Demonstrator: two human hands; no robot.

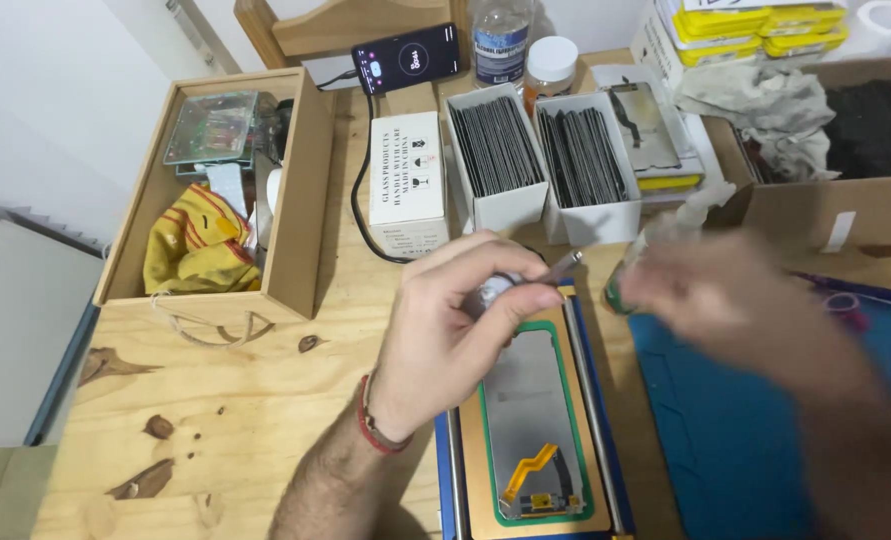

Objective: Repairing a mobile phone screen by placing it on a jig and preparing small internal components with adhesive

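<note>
small tool (530, 283): slim, grey metal tip pointing up and right, round pale part at its base; pinched in the left hand's fingers, lifted above the top end of the panel.
phone screen panel (527, 400): flat, grey, rectangular, yellow flex cable at its near end; lies in a green-edged tan jig at the wooden tabletop's near edge.
small bottle (620, 290): green-based, blurred, held by the right hand just right of the jig.
</note>
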